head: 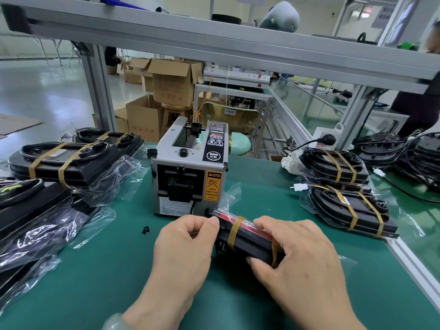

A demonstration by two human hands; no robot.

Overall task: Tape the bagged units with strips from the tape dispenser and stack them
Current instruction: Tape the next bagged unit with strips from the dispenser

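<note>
A black bagged unit [247, 244] with a red strip along its top stands on edge on the green mat, just in front of the grey tape dispenser [189, 172]. Two brown tape strips wrap it. My left hand [185, 244] pinches the bag at the unit's left end. My right hand [295, 253] grips the right end, fingers over the top and thumb on the near face by the second strip. Taped units lie stacked at the left [69, 160] and at the right [350, 206].
Untaped bagged units [35, 215] lie at the near left. A tangle of black units with cables [409, 153] sits far right. A small black piece [145, 230] lies on the mat. An aluminium frame beam [214, 41] runs overhead. A person [426, 96] stands at the far right.
</note>
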